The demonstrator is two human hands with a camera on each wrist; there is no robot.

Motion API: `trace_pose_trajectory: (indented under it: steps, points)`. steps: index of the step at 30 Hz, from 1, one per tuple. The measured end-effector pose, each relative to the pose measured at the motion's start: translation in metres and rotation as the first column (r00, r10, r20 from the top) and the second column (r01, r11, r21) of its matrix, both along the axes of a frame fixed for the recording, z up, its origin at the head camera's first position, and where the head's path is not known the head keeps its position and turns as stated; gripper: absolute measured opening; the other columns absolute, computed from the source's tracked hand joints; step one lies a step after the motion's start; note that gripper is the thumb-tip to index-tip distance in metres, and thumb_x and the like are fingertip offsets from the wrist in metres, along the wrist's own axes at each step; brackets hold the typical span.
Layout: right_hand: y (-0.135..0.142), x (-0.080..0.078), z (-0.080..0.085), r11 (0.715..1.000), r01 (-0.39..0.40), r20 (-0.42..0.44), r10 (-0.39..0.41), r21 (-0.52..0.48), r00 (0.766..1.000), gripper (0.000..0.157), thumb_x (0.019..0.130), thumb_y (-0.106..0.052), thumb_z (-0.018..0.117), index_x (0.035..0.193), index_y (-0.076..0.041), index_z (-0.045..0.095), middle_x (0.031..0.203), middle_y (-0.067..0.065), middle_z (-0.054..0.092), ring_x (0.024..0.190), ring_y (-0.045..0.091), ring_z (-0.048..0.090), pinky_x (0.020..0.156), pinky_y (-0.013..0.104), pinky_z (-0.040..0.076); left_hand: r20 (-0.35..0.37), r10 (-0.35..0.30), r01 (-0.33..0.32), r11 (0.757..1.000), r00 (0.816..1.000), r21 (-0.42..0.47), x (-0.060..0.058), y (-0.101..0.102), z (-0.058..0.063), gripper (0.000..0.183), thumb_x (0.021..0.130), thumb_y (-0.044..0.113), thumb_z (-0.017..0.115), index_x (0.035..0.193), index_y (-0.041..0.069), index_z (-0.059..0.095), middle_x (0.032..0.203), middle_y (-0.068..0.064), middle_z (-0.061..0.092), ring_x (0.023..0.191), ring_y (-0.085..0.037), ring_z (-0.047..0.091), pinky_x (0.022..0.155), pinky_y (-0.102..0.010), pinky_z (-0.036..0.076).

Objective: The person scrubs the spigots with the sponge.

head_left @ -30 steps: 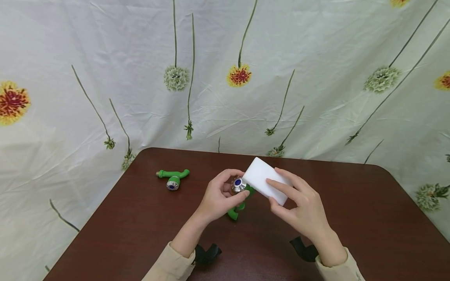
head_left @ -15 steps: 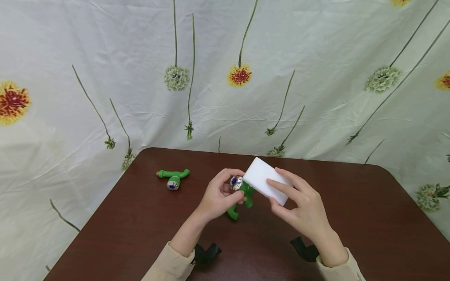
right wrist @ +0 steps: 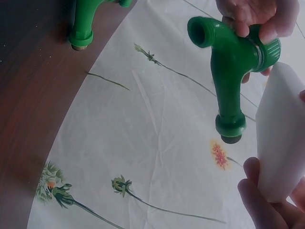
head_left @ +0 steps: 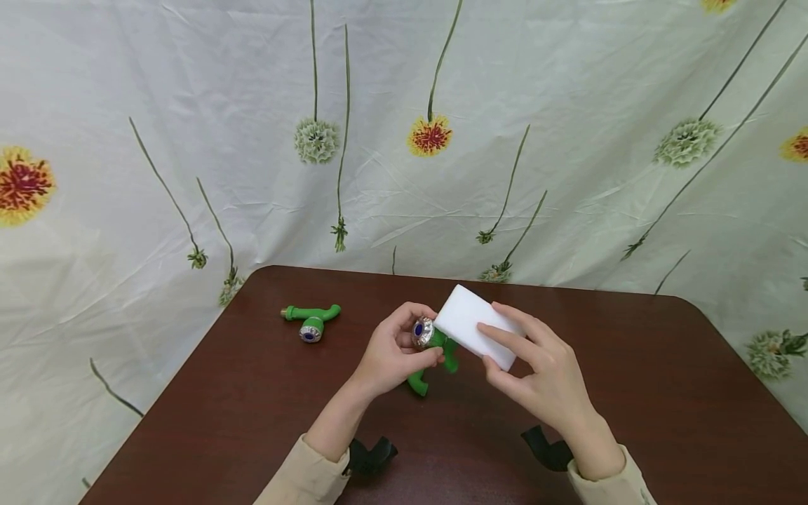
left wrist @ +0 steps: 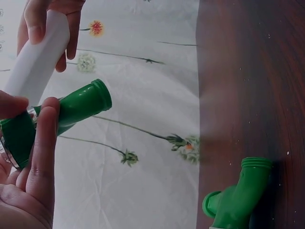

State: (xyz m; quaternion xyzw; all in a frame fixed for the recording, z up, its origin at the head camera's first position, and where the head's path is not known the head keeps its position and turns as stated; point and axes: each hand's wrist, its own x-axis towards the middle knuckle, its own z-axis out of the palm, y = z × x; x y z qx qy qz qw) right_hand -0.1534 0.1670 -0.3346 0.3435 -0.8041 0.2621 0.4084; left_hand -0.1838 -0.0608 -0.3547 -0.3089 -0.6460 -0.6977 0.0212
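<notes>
My left hand grips a green tap at its knob end, above the table. In the head view the tap's silver knob with a blue centre faces left and the body is partly hidden by fingers and sponge. In my right hand, a white sponge is pinched between thumb and fingers. One sponge corner sits right at the tap's knob; whether they touch, I cannot tell. Below my left hand a second green tap lies on the table, mostly covered by that hand.
Another green tap with a silver knob lies at the left of the dark reddish-brown table. Black curved straps sit by both wrists. A pale flower-print cloth hangs behind the table.
The tap has turned in my left hand, so its knob faces further left and more green body shows. The sponge has shifted very slightly left in the right hand.
</notes>
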Motion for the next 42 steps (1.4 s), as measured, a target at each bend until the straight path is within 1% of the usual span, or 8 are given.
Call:
trace_pose_trajectory:
  steps: [4,12,18,22,27,34,38,42]
  points:
    - [0.000,0.000,0.000,1.000,-0.005,0.001,0.005,0.007,1.000,0.034,0.088,-0.037,0.053,0.105,-0.016,0.073,0.124,0.008,0.059,0.100,0.023,0.060,0.056,0.029,0.048,-0.008,0.006,-0.006,1.000,1.000,-0.012,0.000,0.000,-0.001,0.042,0.074,-0.016,0.064,0.110,0.000,0.050,0.096,-0.018,0.058,0.071,-0.019,0.066,0.062,-0.030,0.056]
    - [-0.002,0.000,-0.001,1.000,-0.029,-0.007,0.029,0.004,1.000,0.032,0.087,-0.033,0.053,0.105,-0.016,0.073,0.123,0.008,0.059,0.100,0.023,0.060,0.056,0.025,0.046,-0.028,0.046,-0.048,0.997,0.999,-0.067,0.000,0.000,-0.001,0.041,0.073,-0.009,0.072,0.104,0.002,0.049,0.090,-0.015,0.066,0.072,-0.015,0.062,0.064,-0.029,0.056]
    - [-0.003,-0.001,-0.002,0.998,-0.067,-0.014,0.067,0.000,0.998,0.031,0.087,-0.032,0.054,0.106,-0.016,0.073,0.122,0.009,0.060,0.098,0.023,0.060,0.057,0.023,0.045,-0.048,0.028,-0.030,0.999,0.998,-0.032,0.000,0.000,-0.001,0.041,0.074,-0.010,0.071,0.108,-0.001,0.049,0.096,-0.019,0.066,0.077,-0.020,0.064,0.066,-0.030,0.056]
    - [-0.006,-0.001,-0.003,0.992,-0.128,-0.031,0.128,0.009,0.991,0.030,0.087,-0.030,0.055,0.106,-0.015,0.072,0.119,0.011,0.060,0.096,0.023,0.061,0.058,0.023,0.046,-0.066,0.051,-0.053,0.998,0.997,-0.033,0.000,0.001,-0.002,0.040,0.072,-0.012,0.070,0.106,-0.003,0.052,0.097,-0.020,0.066,0.072,-0.016,0.061,0.065,-0.027,0.054]
    - [-0.007,-0.002,-0.003,0.988,-0.152,-0.053,0.153,0.022,0.987,0.028,0.087,-0.027,0.055,0.106,-0.015,0.072,0.118,0.012,0.061,0.094,0.024,0.061,0.059,0.025,0.047,-0.073,0.061,-0.058,0.997,0.996,0.041,0.001,0.002,-0.001,0.039,0.066,-0.019,0.069,0.101,-0.009,0.055,0.103,-0.019,0.059,0.070,-0.013,0.060,0.062,-0.025,0.052]
    - [-0.002,-0.003,-0.001,0.997,-0.070,-0.051,0.071,0.007,0.996,0.029,0.088,-0.027,0.053,0.105,-0.015,0.072,0.119,0.012,0.060,0.092,0.025,0.061,0.054,0.025,0.046,0.008,-0.022,0.022,0.997,1.000,0.078,0.002,0.003,0.001,0.041,0.069,-0.016,0.070,0.106,-0.010,0.052,0.098,-0.014,0.059,0.071,-0.013,0.066,0.062,-0.028,0.056]
    - [0.002,-0.004,-0.001,0.998,0.034,-0.034,-0.035,-0.045,0.999,0.028,0.082,-0.022,0.057,0.103,-0.014,0.073,0.119,0.012,0.061,0.094,0.028,0.062,0.055,0.031,0.048,0.041,-0.052,0.049,0.995,0.998,0.082,0.002,0.002,0.002,0.043,0.071,-0.012,0.071,0.110,-0.009,0.053,0.096,-0.015,0.061,0.075,-0.017,0.068,0.064,-0.030,0.056]
    - [0.008,-0.006,-0.001,0.978,0.149,-0.029,-0.155,-0.148,0.987,0.031,0.074,-0.017,0.062,0.102,-0.012,0.074,0.118,0.011,0.062,0.095,0.028,0.062,0.058,0.031,0.049,0.059,-0.070,0.063,0.993,0.996,0.105,0.001,0.002,0.001,0.043,0.072,-0.011,0.070,0.111,-0.008,0.052,0.092,-0.011,0.063,0.075,-0.016,0.067,0.064,-0.027,0.055]
